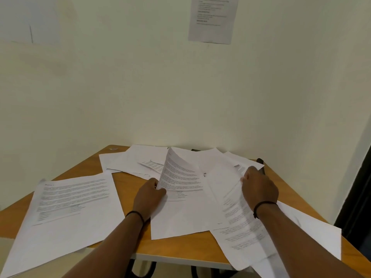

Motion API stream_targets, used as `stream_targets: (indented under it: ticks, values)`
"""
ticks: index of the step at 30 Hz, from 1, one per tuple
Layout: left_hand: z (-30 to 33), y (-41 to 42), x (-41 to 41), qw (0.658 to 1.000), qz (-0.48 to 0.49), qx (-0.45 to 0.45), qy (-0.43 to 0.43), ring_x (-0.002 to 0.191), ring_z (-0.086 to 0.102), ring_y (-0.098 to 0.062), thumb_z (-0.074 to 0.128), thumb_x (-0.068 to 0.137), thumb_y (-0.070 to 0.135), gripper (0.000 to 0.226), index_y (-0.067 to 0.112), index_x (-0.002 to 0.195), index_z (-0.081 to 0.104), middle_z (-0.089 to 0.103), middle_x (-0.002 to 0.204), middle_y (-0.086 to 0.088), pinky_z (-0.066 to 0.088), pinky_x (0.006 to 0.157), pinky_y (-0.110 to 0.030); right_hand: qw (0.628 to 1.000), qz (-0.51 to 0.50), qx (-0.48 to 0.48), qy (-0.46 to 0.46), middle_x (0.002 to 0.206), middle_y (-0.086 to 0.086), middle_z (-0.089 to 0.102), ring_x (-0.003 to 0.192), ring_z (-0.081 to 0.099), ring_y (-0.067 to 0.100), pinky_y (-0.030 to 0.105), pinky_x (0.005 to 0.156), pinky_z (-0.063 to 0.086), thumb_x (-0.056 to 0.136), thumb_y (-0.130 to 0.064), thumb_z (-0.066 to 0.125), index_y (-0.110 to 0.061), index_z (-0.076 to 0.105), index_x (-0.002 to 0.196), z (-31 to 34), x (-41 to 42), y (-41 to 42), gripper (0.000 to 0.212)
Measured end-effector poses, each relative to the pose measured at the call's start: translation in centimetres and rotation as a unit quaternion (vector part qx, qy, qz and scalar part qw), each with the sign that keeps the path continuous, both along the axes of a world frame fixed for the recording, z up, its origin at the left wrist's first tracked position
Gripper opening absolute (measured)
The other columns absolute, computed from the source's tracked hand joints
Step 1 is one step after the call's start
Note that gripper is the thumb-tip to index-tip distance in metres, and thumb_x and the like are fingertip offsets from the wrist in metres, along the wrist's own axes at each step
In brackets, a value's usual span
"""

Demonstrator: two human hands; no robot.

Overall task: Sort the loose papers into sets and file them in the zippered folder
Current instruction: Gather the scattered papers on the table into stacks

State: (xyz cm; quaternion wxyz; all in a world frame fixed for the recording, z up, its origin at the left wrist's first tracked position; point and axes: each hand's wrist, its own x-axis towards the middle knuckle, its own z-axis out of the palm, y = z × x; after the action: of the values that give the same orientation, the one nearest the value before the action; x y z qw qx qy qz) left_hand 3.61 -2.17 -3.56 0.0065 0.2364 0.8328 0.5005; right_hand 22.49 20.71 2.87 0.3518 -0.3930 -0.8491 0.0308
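Loose printed papers lie scattered over a wooden table (128, 183). My left hand (149, 194) pinches the left edge of a printed sheet (180, 177) and lifts it so that it curls upward at the table's middle. My right hand (259, 187) grips the edge of another printed sheet (241, 221) that slopes down over the front right. A stack of printed pages (70, 203) lies at the front left and overhangs the table edge. More white sheets (130, 159) lie at the back. A dark object (261, 163), possibly the zippered folder, peeks out behind the papers at the back right.
The table stands in a corner of cream walls. A printed notice (212, 19) is stuck on the wall above. A dark door frame (359, 187) runs down the right edge. Black table legs (140, 269) show under the front edge.
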Motion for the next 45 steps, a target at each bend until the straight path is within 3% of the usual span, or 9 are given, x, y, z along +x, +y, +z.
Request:
stream_targets:
  ticks: [5, 11, 17, 22, 30, 34, 36, 40, 45]
  values:
    - [0.3, -0.1, -0.2, 0.997, -0.018, 0.053, -0.047, 0.084, 0.067, -0.020, 0.057, 0.084, 0.020, 0.010, 0.020, 0.094, 0.056, 0.069, 0.092, 0.003, 0.061, 0.075, -0.045, 0.995, 0.003, 0.057, 0.079, 0.059, -0.007, 0.042, 0.053, 0.041, 0.017, 0.028, 0.054, 0.030, 0.102, -0.023, 0.045, -0.014, 0.048, 0.094, 4.0, 0.2, -1.8, 0.012]
    - [0.8, 0.1, -0.3, 0.985, -0.048, 0.136, -0.094, 0.096, 0.067, -0.020, 0.055, 0.086, 0.003, 0.023, 0.021, 0.100, 0.061, 0.069, 0.099, 0.005, 0.058, 0.077, -0.034, 0.971, 0.039, 0.015, 0.237, 0.091, 0.004, 0.064, 0.082, 0.058, 0.028, 0.029, 0.067, 0.038, 0.103, -0.025, 0.044, -0.015, 0.059, 0.112, 6.2, -0.1, -2.7, 0.020]
    - [0.7, 0.6, -2.5, 0.962, -0.062, 0.213, -0.156, 0.102, 0.066, -0.029, 0.059, 0.077, 0.002, 0.029, 0.019, 0.100, 0.065, 0.071, 0.106, -0.005, 0.054, 0.094, -0.051, 0.924, 0.060, -0.033, 0.375, 0.091, 0.000, 0.064, 0.081, 0.058, 0.019, 0.027, 0.068, 0.042, 0.101, -0.027, 0.045, -0.013, 0.061, 0.102, 7.8, -1.3, -2.2, 0.022]
    - [0.6, 1.6, -3.3, 0.943, -0.084, 0.262, -0.186, 0.106, 0.067, -0.033, 0.059, 0.063, 0.005, 0.042, 0.012, 0.104, 0.064, 0.071, 0.113, -0.009, 0.056, 0.092, -0.051, 0.922, 0.083, -0.093, 0.366, 0.090, -0.003, 0.061, 0.081, 0.055, 0.013, 0.008, 0.059, 0.035, 0.099, -0.025, 0.051, -0.011, 0.064, 0.097, 8.0, -2.7, -1.3, 0.019]
    - [1.2, 2.9, -3.8, 0.943, -0.093, 0.254, -0.196, 0.094, 0.068, -0.029, 0.046, 0.081, -0.016, 0.034, 0.002, 0.104, 0.064, 0.071, 0.108, -0.013, 0.055, 0.067, -0.028, 0.929, 0.125, -0.190, 0.292, 0.059, -0.009, 0.040, 0.054, 0.038, 0.010, 0.027, 0.053, 0.031, 0.094, -0.020, 0.058, -0.023, 0.042, 0.058, 5.8, -6.4, -1.1, 0.039]
    - [1.7, 3.0, -4.2, 0.948, -0.086, 0.231, -0.199, 0.069, 0.064, -0.024, 0.055, 0.089, -0.003, 0.010, 0.001, 0.086, 0.064, 0.070, 0.081, -0.009, 0.051, 0.055, -0.025, 0.932, 0.106, -0.250, 0.242, 0.087, -0.002, 0.055, 0.081, 0.050, 0.019, 0.028, 0.074, 0.036, 0.095, -0.019, 0.056, -0.016, 0.058, 0.099, 2.1, -8.1, -1.9, 0.005]
    - [1.9, 2.8, -4.3, 0.950, -0.081, 0.232, -0.191, 0.066, 0.062, -0.023, 0.060, 0.090, 0.004, 0.007, 0.002, 0.085, 0.064, 0.069, 0.078, -0.011, 0.052, 0.055, -0.027, 0.918, 0.099, -0.289, 0.254, 0.091, 0.000, 0.053, 0.082, 0.050, 0.021, 0.028, 0.073, 0.036, 0.096, -0.012, 0.052, -0.017, 0.043, 0.119, 0.0, -8.8, -2.3, 0.025]
    - [1.9, 2.5, -4.7, 0.942, -0.083, 0.258, -0.200, 0.063, 0.062, -0.017, 0.057, 0.093, 0.005, 0.011, 0.000, 0.097, 0.065, 0.068, 0.082, -0.010, 0.052, 0.051, -0.021, 0.912, 0.120, -0.305, 0.248, 0.082, -0.005, 0.054, 0.077, 0.056, 0.015, 0.015, 0.051, 0.037, 0.094, 0.003, 0.035, -0.017, 0.050, 0.112, -3.1, -10.1, -3.1, 0.031]
    - [1.8, 2.6, -4.9, 0.906, -0.091, 0.329, -0.249, 0.071, 0.071, -0.018, 0.056, 0.094, 0.001, 0.019, 0.008, 0.106, 0.069, 0.073, 0.092, -0.008, 0.057, 0.059, -0.028, 0.879, 0.114, -0.351, 0.303, 0.108, 0.000, 0.062, 0.100, 0.056, 0.016, 0.010, 0.068, 0.039, 0.091, 0.007, 0.030, -0.009, 0.069, 0.110, -4.0, -11.6, -3.1, 0.046]
